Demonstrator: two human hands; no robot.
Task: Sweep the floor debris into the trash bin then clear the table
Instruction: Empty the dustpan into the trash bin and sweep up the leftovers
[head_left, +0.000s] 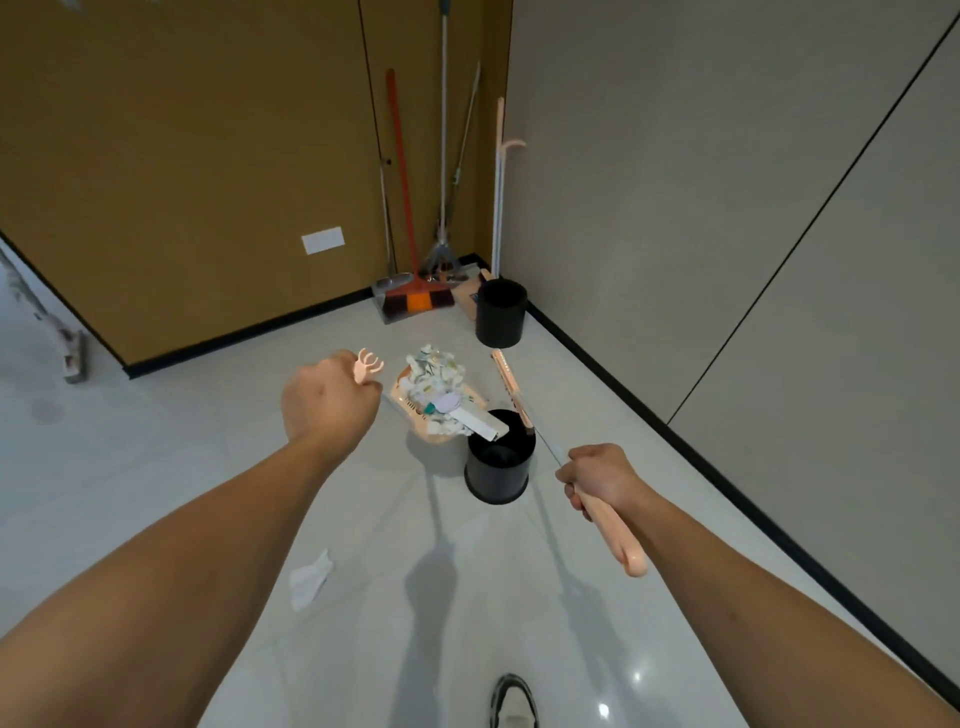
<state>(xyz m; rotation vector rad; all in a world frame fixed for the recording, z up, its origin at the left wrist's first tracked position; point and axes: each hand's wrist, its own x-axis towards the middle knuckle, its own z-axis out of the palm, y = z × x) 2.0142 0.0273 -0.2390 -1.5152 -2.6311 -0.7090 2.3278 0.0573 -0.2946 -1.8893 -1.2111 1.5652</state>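
- Both forearms are bare to the bottom edge of the picture; no sleeve shows on either.
- The left hand (330, 397) and the right hand (602, 480) wear no gloves, rings or watch.
- One shoe (514, 701) shows at the bottom edge: white upper with dark trim.

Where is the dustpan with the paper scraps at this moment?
In the head view the dustpan is held at centre, tipped over the rim of the nearer black bin, just right of the left hand.
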